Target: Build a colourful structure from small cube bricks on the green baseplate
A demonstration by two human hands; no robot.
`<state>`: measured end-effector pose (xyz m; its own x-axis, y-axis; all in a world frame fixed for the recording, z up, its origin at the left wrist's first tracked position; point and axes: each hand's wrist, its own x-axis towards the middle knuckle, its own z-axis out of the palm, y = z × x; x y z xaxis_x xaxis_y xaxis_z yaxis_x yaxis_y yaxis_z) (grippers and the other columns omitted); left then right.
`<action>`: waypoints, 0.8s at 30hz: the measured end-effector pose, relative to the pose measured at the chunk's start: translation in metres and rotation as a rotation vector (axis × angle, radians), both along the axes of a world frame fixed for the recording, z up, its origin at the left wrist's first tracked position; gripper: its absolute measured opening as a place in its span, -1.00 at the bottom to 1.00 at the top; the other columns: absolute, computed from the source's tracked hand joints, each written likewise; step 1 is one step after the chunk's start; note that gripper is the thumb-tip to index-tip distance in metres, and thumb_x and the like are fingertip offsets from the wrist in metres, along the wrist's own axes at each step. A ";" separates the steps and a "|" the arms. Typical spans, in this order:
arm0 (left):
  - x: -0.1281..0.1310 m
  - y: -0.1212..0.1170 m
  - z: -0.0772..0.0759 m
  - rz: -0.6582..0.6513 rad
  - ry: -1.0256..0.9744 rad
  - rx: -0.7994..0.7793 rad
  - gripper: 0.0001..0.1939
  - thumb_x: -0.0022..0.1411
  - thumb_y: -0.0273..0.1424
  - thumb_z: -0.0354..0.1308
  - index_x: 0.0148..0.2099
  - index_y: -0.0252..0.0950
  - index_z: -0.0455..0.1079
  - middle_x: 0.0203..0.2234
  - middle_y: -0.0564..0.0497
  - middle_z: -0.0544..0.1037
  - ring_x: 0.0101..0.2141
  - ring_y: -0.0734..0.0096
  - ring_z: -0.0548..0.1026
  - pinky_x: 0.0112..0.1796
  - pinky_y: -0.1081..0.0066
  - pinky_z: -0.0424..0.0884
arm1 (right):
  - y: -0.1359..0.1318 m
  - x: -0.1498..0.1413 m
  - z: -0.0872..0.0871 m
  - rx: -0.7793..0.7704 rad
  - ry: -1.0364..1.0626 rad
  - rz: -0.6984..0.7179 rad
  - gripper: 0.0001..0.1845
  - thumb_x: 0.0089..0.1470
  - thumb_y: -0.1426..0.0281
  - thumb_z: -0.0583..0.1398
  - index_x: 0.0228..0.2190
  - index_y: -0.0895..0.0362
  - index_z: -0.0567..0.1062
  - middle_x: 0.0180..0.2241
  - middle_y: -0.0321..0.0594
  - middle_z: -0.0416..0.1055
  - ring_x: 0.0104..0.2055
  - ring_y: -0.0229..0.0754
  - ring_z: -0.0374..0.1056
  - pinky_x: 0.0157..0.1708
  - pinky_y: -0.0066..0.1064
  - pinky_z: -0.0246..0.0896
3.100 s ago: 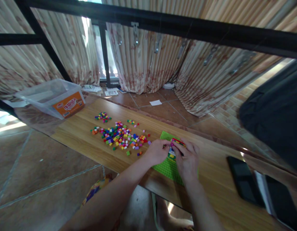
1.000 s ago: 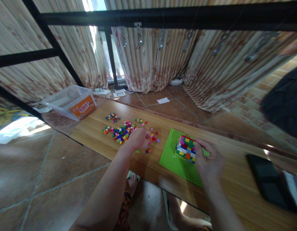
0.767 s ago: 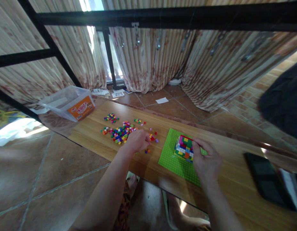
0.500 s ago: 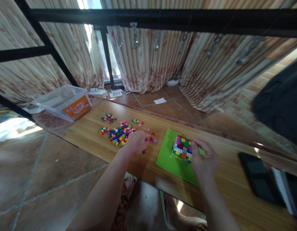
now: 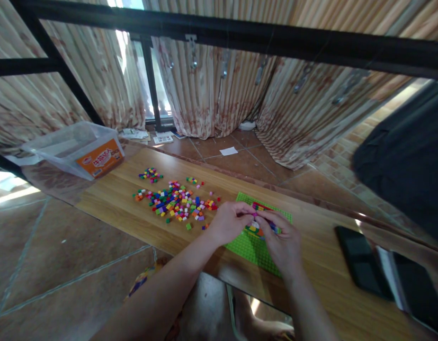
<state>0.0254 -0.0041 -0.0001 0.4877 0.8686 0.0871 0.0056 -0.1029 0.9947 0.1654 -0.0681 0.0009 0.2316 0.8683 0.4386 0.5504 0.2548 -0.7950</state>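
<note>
A green baseplate (image 5: pixel 254 248) lies on the wooden table (image 5: pixel 140 213) with a small block of many-coloured bricks (image 5: pixel 260 207) built on it. Both hands meet over that block and hide most of it. My left hand (image 5: pixel 230 222) pinches at its top with fingertips together, holding a tiny brick that I cannot make out. My right hand (image 5: pixel 281 239) wraps its fingers round the block's near side. A scatter of loose coloured bricks (image 5: pixel 176 202) lies on the table to the left of the hands.
A clear plastic tub with an orange label (image 5: pixel 75 149) stands at the table's far left. A black phone (image 5: pixel 361 263) and another dark flat device lie at the right. A black metal frame (image 5: pixel 275 40) crosses overhead. Curtains hang behind.
My left hand has come back from the loose bricks to the block on the baseplate. My right hand has stayed on the block, now joined fingertip to fingertip by the left.
</note>
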 end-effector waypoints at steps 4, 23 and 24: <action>0.009 -0.001 -0.004 0.023 -0.067 -0.075 -0.86 0.09 -0.57 0.12 -0.29 -0.37 0.49 -0.48 0.01 0.58 -0.47 0.50 0.50 -0.34 0.49 0.46 | 0.001 0.003 -0.002 0.016 0.004 -0.005 -0.86 0.07 0.28 0.24 -0.31 -0.01 0.59 -0.26 -0.24 0.50 -0.18 -0.19 0.40 -0.17 -0.32 0.30; 0.004 -0.002 0.006 0.118 0.586 0.211 -0.65 0.19 -0.51 0.02 -0.01 -0.30 0.48 -0.18 -0.07 0.60 -0.20 0.30 0.52 -0.08 0.33 0.42 | 0.011 0.022 -0.014 -0.019 -0.282 -0.168 -0.78 0.06 0.18 0.22 -0.40 0.00 0.62 -0.20 -0.16 0.43 -0.12 -0.10 0.32 -0.07 -0.15 0.21; 0.004 -0.003 0.006 0.098 0.590 0.211 -0.64 0.20 -0.51 0.01 -0.01 -0.28 0.49 -0.19 -0.06 0.60 -0.21 0.31 0.52 -0.10 0.34 0.42 | 0.011 0.022 -0.014 -0.019 -0.284 -0.174 -0.78 0.06 0.18 0.22 -0.40 0.00 0.62 -0.19 -0.16 0.42 -0.12 -0.10 0.31 -0.07 -0.15 0.21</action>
<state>0.0297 -0.0071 0.0060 0.4254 0.9050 0.0023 0.5659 -0.2680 0.7797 0.1871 -0.0566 -0.0134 0.2478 0.8350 0.4913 0.7850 0.1242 -0.6070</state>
